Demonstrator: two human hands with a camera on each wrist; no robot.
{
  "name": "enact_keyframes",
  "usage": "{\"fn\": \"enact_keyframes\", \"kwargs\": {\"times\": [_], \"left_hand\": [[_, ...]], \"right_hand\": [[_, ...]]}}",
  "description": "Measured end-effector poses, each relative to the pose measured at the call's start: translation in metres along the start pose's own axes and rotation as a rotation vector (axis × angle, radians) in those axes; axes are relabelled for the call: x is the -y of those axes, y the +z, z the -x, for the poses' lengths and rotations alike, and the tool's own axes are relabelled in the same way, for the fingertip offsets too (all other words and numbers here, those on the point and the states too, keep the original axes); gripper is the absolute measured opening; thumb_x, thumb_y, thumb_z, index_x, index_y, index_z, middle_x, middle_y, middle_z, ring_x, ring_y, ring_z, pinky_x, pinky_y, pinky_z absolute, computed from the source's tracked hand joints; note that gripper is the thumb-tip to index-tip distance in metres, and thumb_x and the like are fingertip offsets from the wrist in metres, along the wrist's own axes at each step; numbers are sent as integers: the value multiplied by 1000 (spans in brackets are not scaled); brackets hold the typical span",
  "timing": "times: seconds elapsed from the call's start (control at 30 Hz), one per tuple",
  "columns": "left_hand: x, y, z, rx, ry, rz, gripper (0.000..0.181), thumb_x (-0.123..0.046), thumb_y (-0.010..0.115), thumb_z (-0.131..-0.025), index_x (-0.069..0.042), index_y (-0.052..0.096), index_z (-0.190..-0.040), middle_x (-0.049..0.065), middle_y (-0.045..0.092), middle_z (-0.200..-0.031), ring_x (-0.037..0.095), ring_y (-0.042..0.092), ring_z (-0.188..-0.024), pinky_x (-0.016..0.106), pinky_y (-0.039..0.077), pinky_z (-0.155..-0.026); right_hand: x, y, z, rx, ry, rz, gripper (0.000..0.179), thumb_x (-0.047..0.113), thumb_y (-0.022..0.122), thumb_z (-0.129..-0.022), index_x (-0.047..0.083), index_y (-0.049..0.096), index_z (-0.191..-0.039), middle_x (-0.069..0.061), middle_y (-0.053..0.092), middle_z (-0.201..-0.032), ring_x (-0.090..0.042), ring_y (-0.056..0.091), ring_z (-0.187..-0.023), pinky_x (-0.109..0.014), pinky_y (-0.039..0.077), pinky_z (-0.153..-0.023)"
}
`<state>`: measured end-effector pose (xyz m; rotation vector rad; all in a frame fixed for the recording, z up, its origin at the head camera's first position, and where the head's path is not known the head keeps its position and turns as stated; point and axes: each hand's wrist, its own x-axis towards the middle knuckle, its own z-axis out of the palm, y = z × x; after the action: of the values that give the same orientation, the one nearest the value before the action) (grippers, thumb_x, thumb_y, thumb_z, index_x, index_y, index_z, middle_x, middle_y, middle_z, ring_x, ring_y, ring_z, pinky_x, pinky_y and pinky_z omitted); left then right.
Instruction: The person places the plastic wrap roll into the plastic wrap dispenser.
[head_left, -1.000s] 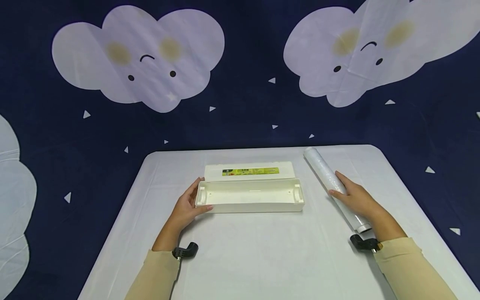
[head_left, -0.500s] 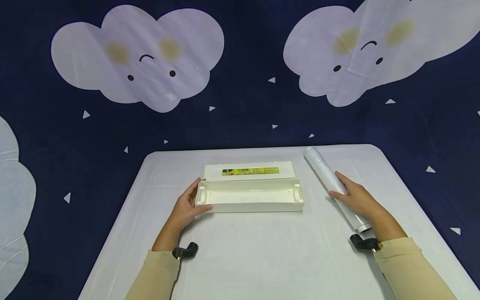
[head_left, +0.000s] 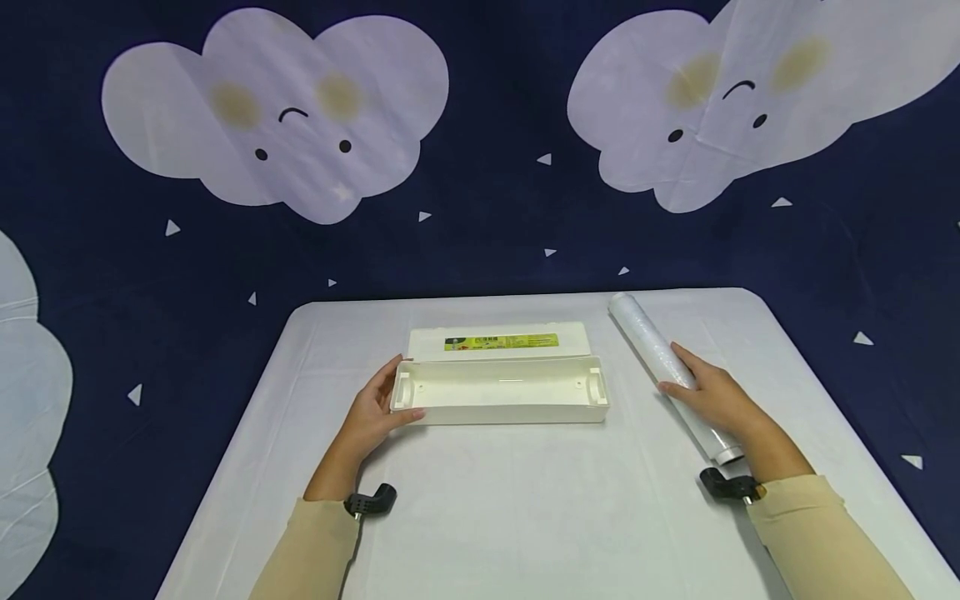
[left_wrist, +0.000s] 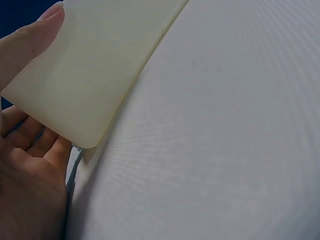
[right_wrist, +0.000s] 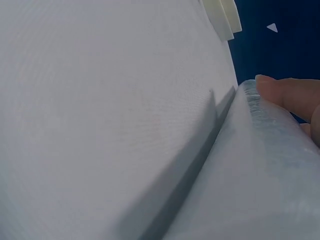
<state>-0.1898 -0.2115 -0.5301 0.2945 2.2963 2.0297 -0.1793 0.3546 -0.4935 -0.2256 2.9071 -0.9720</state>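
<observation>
The left hand (head_left: pixel 371 421) pinches the box (head_left: pixel 498 414); the right hand (head_left: pixel 720 398), apparently gripping lightly, may lose the roll (head_left: pixel 645 337) toward the right edge of the surface (head_left: pixel 813 400).

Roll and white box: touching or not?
Apart. The head view shows it: bare tabletop lies between the white box's right end and the roll.

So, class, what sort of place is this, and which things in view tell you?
Probably an indoor filming setup: a white table, navy cloud-print cloth around it, and black wrist cameras. Whether it is in a home or a studio, I can't tell.
</observation>
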Motion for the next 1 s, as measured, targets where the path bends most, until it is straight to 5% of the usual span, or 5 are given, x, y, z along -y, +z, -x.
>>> {"fn": "enact_keyframes", "kwargs": {"times": [0.7, 1.0], "left_hand": [[2, -2, -1, -8, -3, -33, 111, -4, 97, -76, -11, 32, -166, 9, 35, -166, 24, 32, -152, 19, 33, -116], [1, -1, 0, -8, 6, -31, 113, -4, 97, -74, -10, 31, -166, 10, 35, -166, 26, 34, -151, 19, 34, -115]], "right_hand": [[3, 4, -2, -100, 62, -25, 80, 32, 76, -100, -5, 37, -160, -41, 47, -145, -44, 60, -105, -56, 55, -82], [6, 2, -3, -106, 76, -42, 80, 33, 75, -101, -6, 36, -159, -43, 44, -147, -54, 55, -121, -67, 52, -92]]}}
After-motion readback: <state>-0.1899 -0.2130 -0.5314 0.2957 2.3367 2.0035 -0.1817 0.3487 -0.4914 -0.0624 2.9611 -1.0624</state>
